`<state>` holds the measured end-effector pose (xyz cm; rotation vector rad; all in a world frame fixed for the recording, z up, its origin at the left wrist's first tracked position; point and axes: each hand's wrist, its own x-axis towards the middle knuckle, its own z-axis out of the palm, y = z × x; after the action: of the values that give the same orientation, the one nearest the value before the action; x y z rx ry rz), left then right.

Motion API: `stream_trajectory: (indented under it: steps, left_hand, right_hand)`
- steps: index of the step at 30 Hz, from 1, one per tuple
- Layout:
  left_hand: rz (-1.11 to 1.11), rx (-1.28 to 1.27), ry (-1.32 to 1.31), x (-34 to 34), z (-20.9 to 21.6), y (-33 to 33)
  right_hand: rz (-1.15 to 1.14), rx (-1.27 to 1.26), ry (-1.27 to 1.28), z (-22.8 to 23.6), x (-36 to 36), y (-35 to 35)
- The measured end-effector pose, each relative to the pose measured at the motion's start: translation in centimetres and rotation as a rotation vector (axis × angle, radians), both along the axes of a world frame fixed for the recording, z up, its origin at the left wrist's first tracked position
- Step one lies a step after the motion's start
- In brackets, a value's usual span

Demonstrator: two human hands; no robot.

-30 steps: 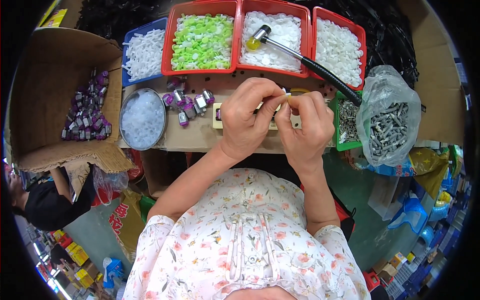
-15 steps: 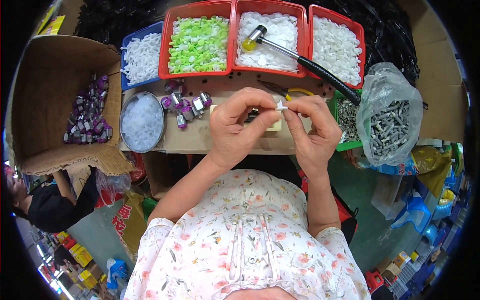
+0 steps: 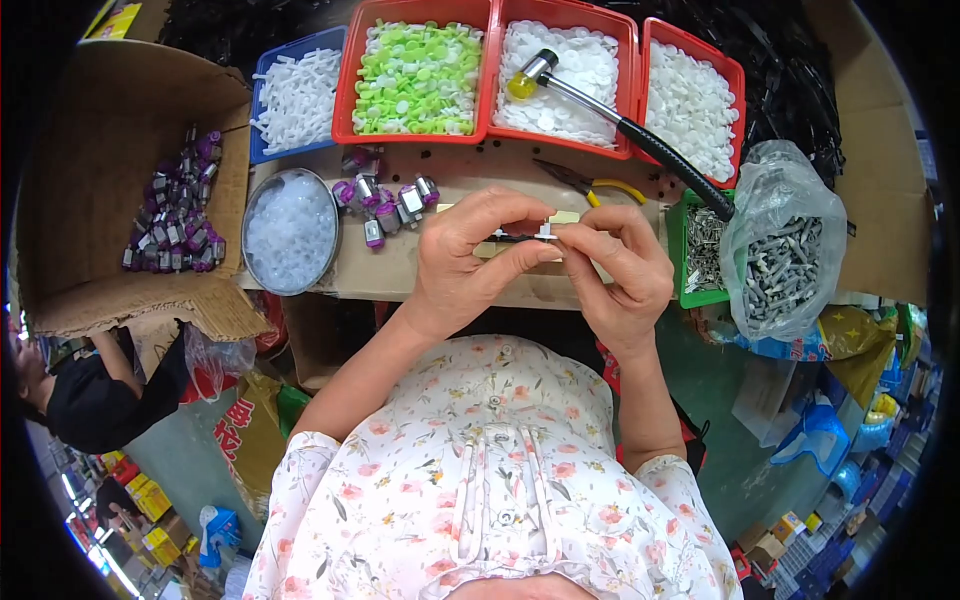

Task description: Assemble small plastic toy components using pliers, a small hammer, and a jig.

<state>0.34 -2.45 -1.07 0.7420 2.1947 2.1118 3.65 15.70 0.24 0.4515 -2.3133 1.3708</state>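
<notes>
Above the near edge of the workbench, my left hand (image 3: pixel 470 250) and my right hand (image 3: pixel 625 265) meet fingertip to fingertip. Pinched between them is a small white plastic part (image 3: pixel 546 231) with a short upright stem. The thumb and forefinger of both hands are closed at it, and fingers hide some of it. Just behind the hands lies a cream block (image 3: pixel 565 217), mostly covered by them. Something dark and thin (image 3: pixel 510 238) shows in the gap of my left hand; I cannot tell whether it is held.
Along the back stand a blue tray (image 3: pixel 258 140) of white pins and red trays (image 3: pixel 484 110) of green and white caps. A hammer (image 3: pixel 640 135) lies across them. Pliers (image 3: pixel 590 184), small motors (image 3: pixel 385 205), a round tin (image 3: pixel 335 235), a green tray (image 3: pixel 705 298) and a plastic bag (image 3: pixel 790 175) surround the hands.
The bench's contents sit slightly further right in the picture. Both hands have come a little lower with the white part, which is turned and now shows its stem beside my left fingertips.
</notes>
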Motion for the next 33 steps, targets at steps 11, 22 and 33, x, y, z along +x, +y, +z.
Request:
stream_trajectory:
  steps: [11,22,33]
  left_hand:
    - [0.042,-0.107,0.114,-0.1,-0.3,-1.3]
    - [0.286,-0.476,0.534,1.1,-2.4,-2.9]
    - [0.231,-0.609,0.658,2.3,-3.8,-3.0]
  right_hand:
    - [0.062,0.145,0.027,0.3,-0.4,-0.2]
    - [0.079,0.393,0.001,-1.3,-1.9,0.2]
    - [0.137,0.513,-0.039,-0.8,-2.4,-1.0]
